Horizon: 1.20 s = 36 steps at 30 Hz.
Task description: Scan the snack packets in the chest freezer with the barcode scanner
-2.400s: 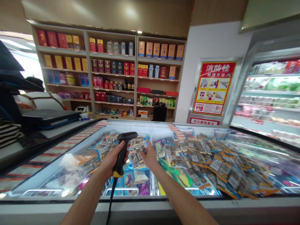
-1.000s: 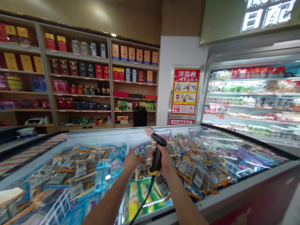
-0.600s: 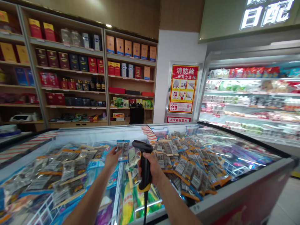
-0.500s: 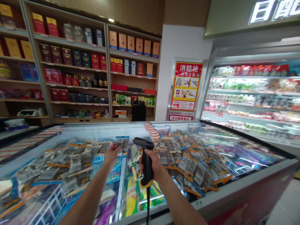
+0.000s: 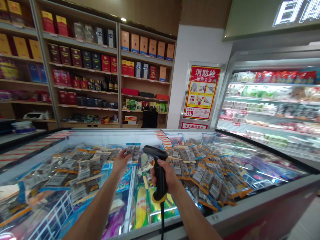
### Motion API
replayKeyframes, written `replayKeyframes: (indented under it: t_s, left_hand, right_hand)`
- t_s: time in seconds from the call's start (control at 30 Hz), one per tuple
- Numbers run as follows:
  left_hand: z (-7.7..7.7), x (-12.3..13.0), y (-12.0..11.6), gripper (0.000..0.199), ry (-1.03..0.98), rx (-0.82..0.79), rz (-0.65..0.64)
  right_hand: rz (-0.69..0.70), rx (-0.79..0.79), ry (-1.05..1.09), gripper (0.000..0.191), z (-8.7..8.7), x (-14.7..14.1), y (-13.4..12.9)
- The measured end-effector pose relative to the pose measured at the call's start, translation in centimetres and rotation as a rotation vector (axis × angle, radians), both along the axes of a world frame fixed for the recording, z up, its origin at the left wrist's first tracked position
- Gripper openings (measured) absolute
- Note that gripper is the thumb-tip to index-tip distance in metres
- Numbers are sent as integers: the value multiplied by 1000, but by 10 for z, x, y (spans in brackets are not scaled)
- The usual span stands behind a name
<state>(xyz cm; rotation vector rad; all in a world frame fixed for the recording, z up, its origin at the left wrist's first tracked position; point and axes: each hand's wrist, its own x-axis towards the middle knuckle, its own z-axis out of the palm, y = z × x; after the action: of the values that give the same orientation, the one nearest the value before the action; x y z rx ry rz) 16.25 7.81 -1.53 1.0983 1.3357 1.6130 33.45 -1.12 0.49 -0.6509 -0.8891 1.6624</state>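
My right hand (image 5: 167,175) is wrapped round the handle of a black and yellow barcode scanner (image 5: 160,186), its head pointing left and its cable hanging down. In my left hand (image 5: 121,160) a small clear packet with a blue top edge (image 5: 133,152) is pinched by its left side and held upright in front of the scanner head. Below both hands is a chest freezer. A heap of similar packets with orange and blue edges (image 5: 205,173) lies to the right of the scanner, and another heap (image 5: 82,166) lies to the left.
White wire dividers (image 5: 51,218) stand inside the freezer, and yellow and green packages (image 5: 141,206) lie below the scanner. The freezer's front rim (image 5: 220,216) runs close to my right forearm. Shelves of boxes (image 5: 85,65) and a lit refrigerated display (image 5: 270,110) stand beyond.
The whole view has shifted slightly, so the surroundings appear a little farther right. My hands keep their hold on the packet and the scanner, with almost no movement relative to each other.
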Motion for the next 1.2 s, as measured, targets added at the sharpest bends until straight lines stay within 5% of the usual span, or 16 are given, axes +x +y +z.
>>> replayKeyframes:
  t_s: [0.1,0.27,0.4,0.63,0.8,1.03,1.2]
  left_hand:
    - [-3,-11,3,38,190,-3,96]
    - [-4,-47,4,40,787,-148,301]
    - [-2,-71,4,49,965,-240,381]
    - [-1,-87,6,32,1256,-226,365]
    - [2,-45,-4,39,1280,-102,434]
    - [-3,75,-15,64,1148,-9,-163]
    - [-12,90,-12,56,1149,14,-237]
  right_hand:
    - [-53,-8,18,34,1,9,3]
    - [-171,-25,22,32,2,37,10]
    - [-198,-62,11,28,1,52,15]
    - [-243,-105,12,23,5,63,9]
    - [-245,-60,38,23,3,69,-1]
    - [-234,-101,16,25,0,69,-6]
    - [-169,-129,25,25,0,64,-5]
